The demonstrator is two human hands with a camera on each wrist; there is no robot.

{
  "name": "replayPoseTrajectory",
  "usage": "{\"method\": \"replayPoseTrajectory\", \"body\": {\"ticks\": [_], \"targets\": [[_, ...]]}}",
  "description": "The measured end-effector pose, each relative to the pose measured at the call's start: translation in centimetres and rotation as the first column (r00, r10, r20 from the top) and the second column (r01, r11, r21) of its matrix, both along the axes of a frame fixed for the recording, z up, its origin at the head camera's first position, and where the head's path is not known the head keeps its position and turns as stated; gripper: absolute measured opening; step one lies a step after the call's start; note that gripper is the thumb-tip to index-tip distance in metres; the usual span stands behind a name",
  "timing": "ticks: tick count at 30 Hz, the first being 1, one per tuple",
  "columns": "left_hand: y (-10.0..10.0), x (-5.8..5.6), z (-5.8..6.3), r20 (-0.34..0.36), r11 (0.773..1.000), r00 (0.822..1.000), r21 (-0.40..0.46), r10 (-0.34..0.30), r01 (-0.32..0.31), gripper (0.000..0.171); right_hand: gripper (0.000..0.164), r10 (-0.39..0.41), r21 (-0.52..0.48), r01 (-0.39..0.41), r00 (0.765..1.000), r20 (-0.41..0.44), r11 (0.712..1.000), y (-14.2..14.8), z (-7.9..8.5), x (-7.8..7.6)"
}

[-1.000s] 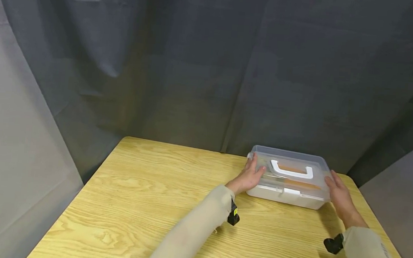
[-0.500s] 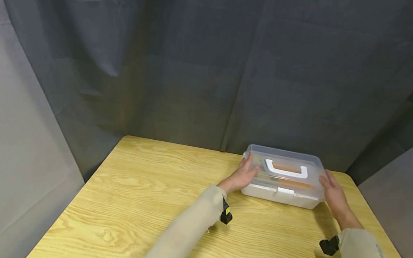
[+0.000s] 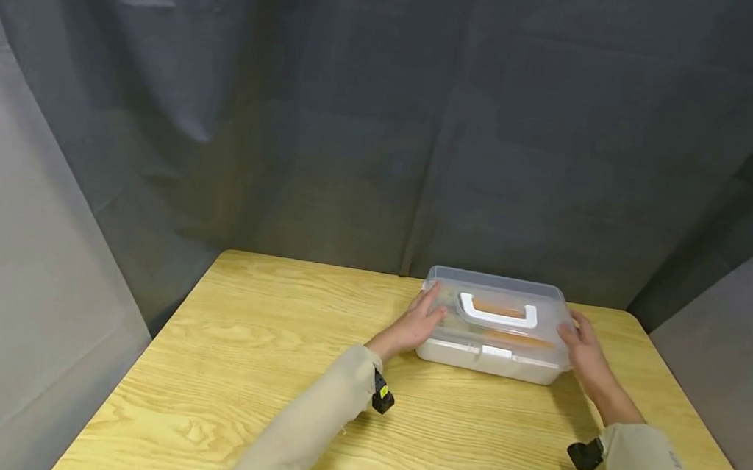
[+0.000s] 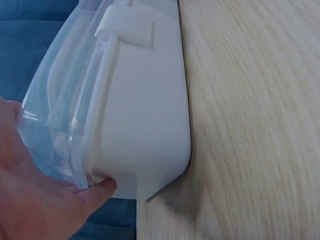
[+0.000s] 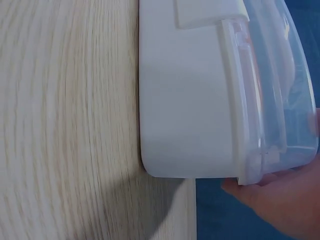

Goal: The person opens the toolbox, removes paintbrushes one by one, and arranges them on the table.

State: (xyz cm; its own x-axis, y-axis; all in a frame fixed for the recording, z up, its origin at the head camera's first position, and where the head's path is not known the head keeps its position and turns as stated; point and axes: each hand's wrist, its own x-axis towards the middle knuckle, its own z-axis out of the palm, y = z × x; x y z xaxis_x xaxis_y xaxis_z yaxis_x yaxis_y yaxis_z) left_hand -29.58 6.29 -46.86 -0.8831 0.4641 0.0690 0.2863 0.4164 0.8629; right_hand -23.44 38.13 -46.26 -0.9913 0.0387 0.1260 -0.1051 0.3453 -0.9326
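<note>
A storage box (image 3: 447,352) with a white base and a clear lid stands near the table's far edge, right of centre in the head view. Its white handle (image 3: 499,319) lies on the lid, and a white latch (image 3: 496,352) closes the front. Orange shapes show dimly through the plastic. My left hand (image 3: 411,328) grips the box's left end, one fingertip (image 4: 104,190) tucked under the lid's rim. At the opposite end my right hand (image 3: 589,359) holds the right corner, fingers at the rim in the right wrist view, partly hidden behind the lid.
The wood-grain table (image 3: 262,344) runs forward to a dark curtain (image 3: 330,150) close behind the box. Grey panels (image 3: 28,274) flank the table on both sides. Small black wrist cameras (image 3: 585,454) hang below each sleeve.
The box has slid left along the table and slightly toward me, with both hands moving along on its ends. It stays closed.
</note>
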Motion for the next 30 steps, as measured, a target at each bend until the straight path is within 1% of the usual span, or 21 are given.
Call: {"method": "replayPoseTrajectory", "body": {"ticks": [2, 5, 7, 10, 12, 15, 20, 26, 30], "targets": [[-0.6, 0.3, 0.0, -0.006, 1.0, 1.0, -0.004, 0.012, -0.012, 0.058, 0.059, 0.018, -0.001, -0.018, 1.0, 0.014, 1.0, -0.6, 0.2, 0.1], [-1.4, 0.5, 0.2, -0.004, 1.0, 1.0, -0.003, 0.03, -0.03, 0.058, 0.066, 0.05, 0.007, -0.051, 0.997, 0.065, 0.999, -1.5, 0.6, 0.4], [-2.0, 0.7, 0.3, 0.01, 0.999, 0.999, 0.004, 0.039, -0.039, 0.058, 0.069, 0.071, 0.026, -0.074, 0.993, 0.093, 0.997, -2.1, 0.7, 0.7], [-2.9, 1.0, 0.5, 0.026, 0.999, 0.999, 0.013, 0.048, -0.048, 0.058, 0.069, 0.084, 0.054, -0.09, 0.992, 0.099, 0.994, -3.0, 0.8, 1.0], [-3.6, 1.1, 0.4, 0.032, 0.998, 0.998, 0.01, 0.054, -0.054, 0.059, 0.067, 0.083, 0.08, -0.091, 0.992, 0.094, 0.993, -3.7, 0.9, 1.2], [-4.6, 1.2, 0.3, 0.018, 0.998, 0.998, -0.001, 0.056, -0.056, 0.062, 0.066, 0.079, 0.119, -0.09, 0.992, 0.094, 0.989, -4.7, 1.0, 1.4], [-6.5, 1.3, 0.1, 0.02, 0.998, 0.998, 0.0, 0.057, -0.057, 0.064, 0.067, 0.068, 0.183, -0.087, 0.992, 0.108, 0.979, -6.5, 1.2, 1.7], [-8.9, 1.7, 0.2, 0.041, 0.998, 0.998, 0.02, 0.054, -0.055, 0.062, 0.069, 0.086, 0.18, -0.108, 0.988, 0.13, 0.978, -8.6, 1.6, 2.1], [-10.6, 2.0, 0.1, 0.046, 0.998, 0.997, 0.017, 0.055, -0.056, 0.062, 0.072, 0.077, 0.233, -0.113, 0.984, 0.158, 0.966, -10.0, 1.7, 2.6]]}}
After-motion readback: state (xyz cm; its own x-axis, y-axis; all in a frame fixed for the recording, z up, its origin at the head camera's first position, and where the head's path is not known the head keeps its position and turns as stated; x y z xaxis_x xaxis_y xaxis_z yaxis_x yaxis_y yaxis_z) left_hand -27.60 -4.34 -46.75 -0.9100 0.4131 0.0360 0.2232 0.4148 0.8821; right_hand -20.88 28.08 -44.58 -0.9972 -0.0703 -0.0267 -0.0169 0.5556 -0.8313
